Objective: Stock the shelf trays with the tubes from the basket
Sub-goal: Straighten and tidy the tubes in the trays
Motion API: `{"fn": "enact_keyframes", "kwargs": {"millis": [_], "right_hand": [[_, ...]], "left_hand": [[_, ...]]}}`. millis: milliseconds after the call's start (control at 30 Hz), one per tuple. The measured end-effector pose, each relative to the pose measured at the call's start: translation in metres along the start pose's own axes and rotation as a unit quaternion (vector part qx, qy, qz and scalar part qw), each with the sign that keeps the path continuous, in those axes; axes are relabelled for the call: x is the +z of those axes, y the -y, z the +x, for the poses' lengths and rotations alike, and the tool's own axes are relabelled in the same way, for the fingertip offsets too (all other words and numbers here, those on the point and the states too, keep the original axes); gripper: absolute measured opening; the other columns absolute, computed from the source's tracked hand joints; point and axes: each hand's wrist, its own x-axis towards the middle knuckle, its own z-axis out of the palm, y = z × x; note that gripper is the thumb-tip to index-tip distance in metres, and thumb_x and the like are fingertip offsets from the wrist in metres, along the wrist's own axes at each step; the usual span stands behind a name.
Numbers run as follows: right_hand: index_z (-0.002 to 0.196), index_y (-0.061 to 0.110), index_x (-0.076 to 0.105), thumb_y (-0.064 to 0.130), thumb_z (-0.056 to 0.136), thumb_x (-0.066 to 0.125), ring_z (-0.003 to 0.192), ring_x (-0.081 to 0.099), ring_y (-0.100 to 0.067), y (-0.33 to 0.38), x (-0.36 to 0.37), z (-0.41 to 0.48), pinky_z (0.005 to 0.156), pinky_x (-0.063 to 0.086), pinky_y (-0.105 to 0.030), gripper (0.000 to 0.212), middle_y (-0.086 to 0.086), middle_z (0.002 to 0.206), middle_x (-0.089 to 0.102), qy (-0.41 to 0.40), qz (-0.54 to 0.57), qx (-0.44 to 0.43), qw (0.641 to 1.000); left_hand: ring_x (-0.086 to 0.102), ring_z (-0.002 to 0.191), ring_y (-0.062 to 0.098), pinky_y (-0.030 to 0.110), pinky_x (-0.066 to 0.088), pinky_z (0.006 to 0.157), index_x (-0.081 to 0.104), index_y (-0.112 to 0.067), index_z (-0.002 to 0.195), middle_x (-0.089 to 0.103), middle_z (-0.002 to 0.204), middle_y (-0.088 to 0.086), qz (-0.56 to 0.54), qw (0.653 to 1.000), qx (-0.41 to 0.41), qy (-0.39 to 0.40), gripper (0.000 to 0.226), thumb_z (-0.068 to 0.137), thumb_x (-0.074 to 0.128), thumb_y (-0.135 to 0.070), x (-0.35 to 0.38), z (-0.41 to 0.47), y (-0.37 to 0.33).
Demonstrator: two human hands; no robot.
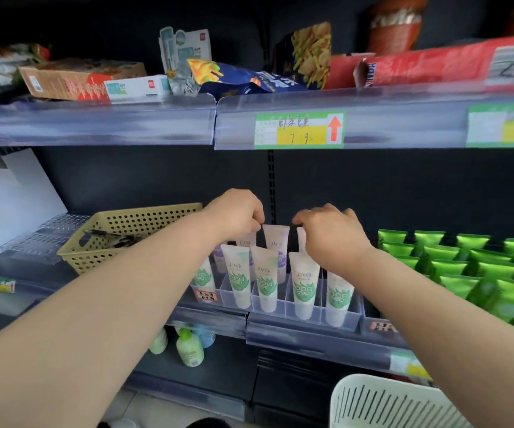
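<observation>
Over the clear tray [320, 310] at the front edge of the middle shelf [296, 338], the left hand [237, 214] curls its fingers down and pinches the crimped top of the left back tube [247, 240]. The right hand [333, 233] likewise pinches the right back tube [301, 239], which is mostly hidden behind it. Green-leaf tubes [265, 279] stand upright in the front compartments. A white slotted basket [382, 403] sits below the shelf at lower right, and a yellow perforated basket [126, 223] rests towards the shelf's left end.
</observation>
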Motion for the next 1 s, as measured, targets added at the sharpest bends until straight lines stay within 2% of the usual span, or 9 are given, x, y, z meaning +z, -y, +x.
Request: {"fn": "enact_keyframes", "kwargs": {"millis": [67, 200, 333, 433, 567, 667, 767, 900, 1000], "right_hand": [[0.127, 0.026, 0.053, 0.004, 0.084, 0.045, 0.113, 0.047, -0.022, -0.020, -0.003, -0.004, 0.077, 0.026, -0.035, 0.049, 0.002, 0.119, 0.061, 0.003, -0.005, 0.023, 1.000], [0.116, 0.027, 0.059, 0.023, 0.094, 0.046, 0.110, 0.051, -0.023, -0.051, -0.006, -0.006, 0.081, 0.032, -0.037, 0.026, 0.002, 0.114, 0.063, -0.001, -0.025, 0.047, 0.999], [0.110, 0.031, 0.063, 0.032, 0.090, 0.058, 0.108, 0.054, -0.022, -0.069, -0.009, -0.003, 0.092, 0.032, -0.039, 0.020, 0.002, 0.107, 0.066, 0.074, -0.060, 0.051, 0.994], [0.103, 0.029, 0.065, 0.029, 0.086, 0.062, 0.103, 0.056, -0.022, -0.071, -0.003, 0.003, 0.096, 0.031, -0.040, 0.017, 0.001, 0.101, 0.066, 0.100, -0.064, 0.050, 0.992], [0.100, 0.028, 0.064, 0.018, 0.087, 0.059, 0.093, 0.062, -0.022, -0.073, 0.008, 0.006, 0.095, 0.031, -0.039, 0.017, 0.002, 0.093, 0.066, 0.084, -0.090, 0.046, 0.991], [0.099, 0.026, 0.062, 0.017, 0.088, 0.057, 0.087, 0.063, -0.023, -0.077, 0.012, 0.008, 0.094, 0.031, -0.038, 0.015, 0.003, 0.084, 0.062, 0.061, -0.103, 0.050, 0.992], [0.101, 0.027, 0.061, 0.020, 0.090, 0.056, 0.090, 0.062, -0.023, -0.081, 0.014, 0.010, 0.096, 0.031, -0.039, 0.014, 0.002, 0.091, 0.065, 0.056, -0.091, 0.057, 0.993], [0.106, 0.028, 0.063, 0.023, 0.092, 0.054, 0.095, 0.061, -0.023, -0.081, 0.013, 0.014, 0.098, 0.031, -0.040, 0.017, 0.001, 0.099, 0.066, 0.082, -0.058, 0.055, 0.993], [0.110, 0.028, 0.062, 0.023, 0.092, 0.052, 0.098, 0.060, -0.023, -0.079, 0.011, 0.016, 0.100, 0.030, -0.041, 0.021, 0.000, 0.101, 0.065, 0.100, -0.047, 0.059, 0.992]], "left_hand": [[0.063, 0.099, 0.016, 0.037, 0.052, 0.090, 0.073, -0.017, 0.108, 0.069, 0.109, -0.003, -0.024, 1.000, 0.019, 0.007, 0.019, 0.089, 0.067, -0.018, 0.004, 0.008, -0.020], [0.063, 0.102, 0.018, 0.039, 0.052, 0.091, 0.070, -0.020, 0.113, 0.067, 0.113, -0.002, -0.025, 0.999, 0.041, 0.002, 0.026, 0.087, 0.070, -0.022, 0.016, 0.028, -0.050], [0.060, 0.103, 0.020, 0.034, 0.052, 0.085, 0.068, -0.019, 0.114, 0.065, 0.112, -0.001, 0.011, 0.998, 0.058, 0.011, 0.031, 0.084, 0.072, -0.021, 0.024, 0.045, -0.076], [0.059, 0.094, 0.023, 0.030, 0.046, 0.069, 0.069, -0.015, 0.100, 0.065, 0.103, 0.003, 0.072, 0.996, 0.054, 0.029, 0.018, 0.082, 0.072, -0.016, 0.031, 0.055, -0.084], [0.062, 0.085, 0.026, 0.029, 0.047, 0.063, 0.070, -0.014, 0.091, 0.066, 0.095, 0.007, 0.086, 0.995, 0.039, 0.037, 0.011, 0.081, 0.070, -0.010, 0.042, 0.064, -0.084], [0.063, 0.083, 0.028, 0.031, 0.050, 0.064, 0.070, -0.012, 0.094, 0.063, 0.095, 0.009, 0.079, 0.996, 0.034, 0.021, 0.011, 0.083, 0.067, -0.009, 0.046, 0.070, -0.085], [0.062, 0.085, 0.029, 0.032, 0.052, 0.067, 0.070, -0.011, 0.097, 0.063, 0.097, 0.010, 0.079, 0.996, 0.034, 0.008, 0.015, 0.083, 0.065, -0.008, 0.050, 0.075, -0.087], [0.063, 0.083, 0.028, 0.029, 0.049, 0.062, 0.069, -0.011, 0.097, 0.063, 0.097, 0.009, 0.082, 0.996, 0.023, 0.015, 0.013, 0.085, 0.066, -0.010, 0.050, 0.077, -0.088], [0.063, 0.086, 0.025, 0.030, 0.050, 0.065, 0.070, -0.014, 0.098, 0.064, 0.099, 0.006, 0.067, 0.998, 0.014, 0.018, 0.014, 0.084, 0.068, -0.013, 0.047, 0.078, -0.084]]}}
